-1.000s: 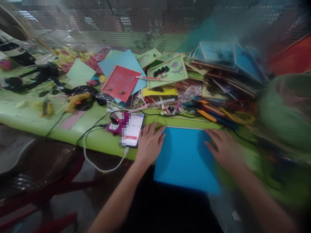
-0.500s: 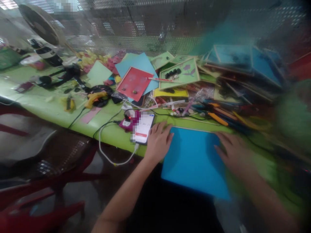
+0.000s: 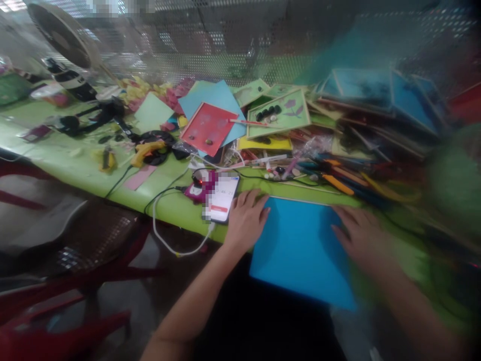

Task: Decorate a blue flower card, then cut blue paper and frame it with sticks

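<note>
A blue sheet (image 3: 300,245) lies at the front edge of the green table, its near side jutting out over my lap. A thin pale strip (image 3: 300,201) runs along its far edge. My left hand (image 3: 246,220) rests at the far left corner, fingers stretched and thumb apart, fingertips touching the sheet's edge. At the far right corner, my right hand (image 3: 363,230) lies with its fingers extended and thumb against the side; it is somewhat blurred. Whether any fingertips press the strip's ends cannot be made out. Just left of my left hand lies a lit phone (image 3: 224,198).
A white cable (image 3: 165,245) loops off the table from the phone. Beyond the sheet lie orange-handled pliers (image 3: 338,184), a red framed panel (image 3: 209,129) and a green framed panel (image 3: 278,114). Blue panels (image 3: 361,90) are stacked at right. A yellow glue gun (image 3: 148,150) lies left.
Hardly anything differs. Both hands stay at the sheet's far corners, and the sheet keeps its place; the view has shifted very slightly.
</note>
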### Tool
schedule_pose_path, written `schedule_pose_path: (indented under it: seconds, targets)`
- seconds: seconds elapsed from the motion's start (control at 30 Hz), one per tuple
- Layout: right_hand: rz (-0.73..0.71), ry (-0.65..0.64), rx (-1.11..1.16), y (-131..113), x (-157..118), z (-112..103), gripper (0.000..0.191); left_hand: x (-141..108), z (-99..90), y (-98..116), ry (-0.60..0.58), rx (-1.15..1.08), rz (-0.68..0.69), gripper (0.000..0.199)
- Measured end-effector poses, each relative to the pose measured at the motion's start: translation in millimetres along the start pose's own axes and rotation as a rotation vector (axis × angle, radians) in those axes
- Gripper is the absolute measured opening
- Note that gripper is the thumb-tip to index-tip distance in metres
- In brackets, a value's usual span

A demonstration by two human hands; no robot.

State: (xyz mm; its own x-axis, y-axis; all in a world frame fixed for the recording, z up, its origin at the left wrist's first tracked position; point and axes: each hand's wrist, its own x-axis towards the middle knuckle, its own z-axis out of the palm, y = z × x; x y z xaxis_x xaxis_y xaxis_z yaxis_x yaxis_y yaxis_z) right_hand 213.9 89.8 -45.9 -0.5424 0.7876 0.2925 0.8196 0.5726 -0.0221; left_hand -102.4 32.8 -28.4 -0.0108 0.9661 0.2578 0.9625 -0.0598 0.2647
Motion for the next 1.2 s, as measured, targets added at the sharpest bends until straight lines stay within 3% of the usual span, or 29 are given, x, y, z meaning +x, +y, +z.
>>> schedule_pose_path:
  seconds: [0.27,1.2]
  targets:
    - [0.007,0.002,0.011,3,-3,6,0.058,-2,0.2,0,0.0,-0.02,-0.024,0.042]
    - [0.031,-0.024,0.018,-3,0,-4,0.058,-1,3.8,-3,-0.021,-0.012,0.036,0.043]
